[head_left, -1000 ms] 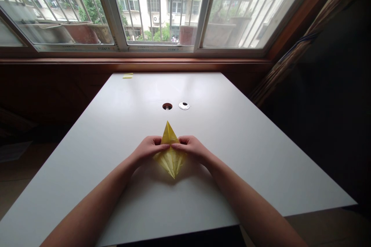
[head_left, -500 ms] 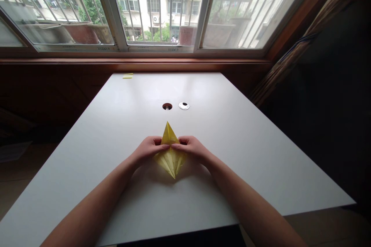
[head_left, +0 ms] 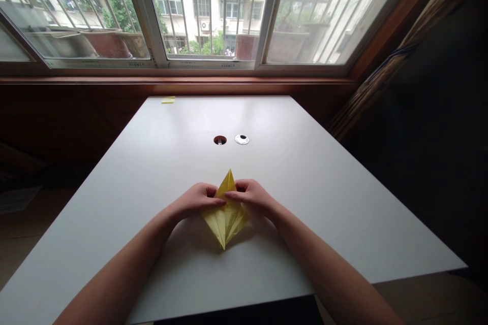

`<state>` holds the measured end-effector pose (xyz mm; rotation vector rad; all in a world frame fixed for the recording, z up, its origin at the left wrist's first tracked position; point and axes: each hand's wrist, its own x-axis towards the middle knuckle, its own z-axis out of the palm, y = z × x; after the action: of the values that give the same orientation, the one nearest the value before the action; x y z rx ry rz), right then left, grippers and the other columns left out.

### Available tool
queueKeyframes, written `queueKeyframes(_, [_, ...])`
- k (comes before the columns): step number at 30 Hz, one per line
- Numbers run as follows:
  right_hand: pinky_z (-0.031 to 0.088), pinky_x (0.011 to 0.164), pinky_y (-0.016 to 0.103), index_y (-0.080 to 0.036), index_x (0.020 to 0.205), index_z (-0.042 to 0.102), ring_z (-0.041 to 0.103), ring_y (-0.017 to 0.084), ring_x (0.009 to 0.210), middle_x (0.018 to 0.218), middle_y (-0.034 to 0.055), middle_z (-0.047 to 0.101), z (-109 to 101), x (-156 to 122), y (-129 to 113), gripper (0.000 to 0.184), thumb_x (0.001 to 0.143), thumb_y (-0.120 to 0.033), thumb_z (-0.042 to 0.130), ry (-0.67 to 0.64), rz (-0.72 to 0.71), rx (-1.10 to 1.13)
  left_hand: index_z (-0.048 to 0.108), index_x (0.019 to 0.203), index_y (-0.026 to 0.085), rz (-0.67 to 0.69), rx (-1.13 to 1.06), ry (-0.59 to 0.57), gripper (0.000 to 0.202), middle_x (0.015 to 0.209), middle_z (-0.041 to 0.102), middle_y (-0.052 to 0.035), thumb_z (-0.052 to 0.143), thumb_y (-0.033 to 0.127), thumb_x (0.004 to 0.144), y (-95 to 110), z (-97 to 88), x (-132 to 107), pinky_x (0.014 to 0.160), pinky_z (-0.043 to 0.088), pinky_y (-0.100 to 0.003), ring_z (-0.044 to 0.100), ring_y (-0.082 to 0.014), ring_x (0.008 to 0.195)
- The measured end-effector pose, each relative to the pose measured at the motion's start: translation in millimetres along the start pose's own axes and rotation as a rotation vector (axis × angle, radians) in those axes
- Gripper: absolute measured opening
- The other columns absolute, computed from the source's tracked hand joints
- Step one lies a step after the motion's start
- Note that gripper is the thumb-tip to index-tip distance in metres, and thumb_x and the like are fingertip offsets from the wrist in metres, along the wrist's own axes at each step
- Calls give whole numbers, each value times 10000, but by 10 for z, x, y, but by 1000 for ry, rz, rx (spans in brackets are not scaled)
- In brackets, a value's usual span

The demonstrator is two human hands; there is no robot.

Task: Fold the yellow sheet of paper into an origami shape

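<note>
A yellow folded paper point(head_left: 224, 223), diamond-shaped with creases running to its lower point, is held just over the white table. My left hand point(head_left: 198, 198) pinches its left side, with the thumb lying across the front. From the right, my right hand point(head_left: 249, 195) grips the other side, its thumb also pressed on the paper's face. The narrow upper tip points away from me and rises between the two hands. The fingers behind the paper are hidden.
The white table point(head_left: 152, 162) reaches to the windowsill. Beyond my hands are a round cable hole point(head_left: 220, 140) and its loose cover point(head_left: 242, 139). Small yellow paper strips point(head_left: 168, 100) lie at the far left edge. A curtain point(head_left: 381, 71) hangs at the right.
The paper has tilted, its upper tip shifting right and its lower point moving left and toward me. My left hand has come slightly nearer; my right hand has barely moved.
</note>
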<state>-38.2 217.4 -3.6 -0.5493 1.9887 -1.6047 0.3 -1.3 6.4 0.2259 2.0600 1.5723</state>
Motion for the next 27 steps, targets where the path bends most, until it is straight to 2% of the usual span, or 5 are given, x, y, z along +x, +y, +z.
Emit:
queueKeyframes(4, [464,686,286,-127,885,728,615,191,760,817,48,691,4,5,29,398,745,-500,729,79,-23,78,703,866,135,11,7,75,394,771,664,-39,714,507,737,-7,-1,-2,572,413,-239,611,-178,684])
queueKeyframes(10, [481,709,313,-135,941,721,624,194,767,891,71,713,-25,47,118,422,742,-506,740,260,-85,283,510,1346,206,75,-206,237,748,929,673,-63,793,434,693,-20,-3,-15,699,501,-285,654,-211,858])
queueKeyframes(14, [471,680,303,-141,962,717,609,190,759,914,79,716,-64,80,153,449,740,-531,738,368,-111,335,626,1199,164,42,-284,158,584,1045,680,-113,773,461,719,-29,3,-7,691,512,-268,644,-213,909])
queueKeyframes(19, [474,686,307,-139,961,710,607,205,791,951,96,713,-69,96,162,466,746,-551,726,433,-129,334,731,936,125,4,-265,62,398,838,690,-68,744,483,760,-35,29,2,605,463,-223,594,-123,675])
queueKeyframes(27, [489,713,320,-147,943,696,617,218,807,925,84,710,-43,89,144,444,769,-556,701,500,-146,265,728,940,125,-25,-221,20,440,806,704,-87,702,537,786,-3,33,-25,620,492,-236,655,-160,710])
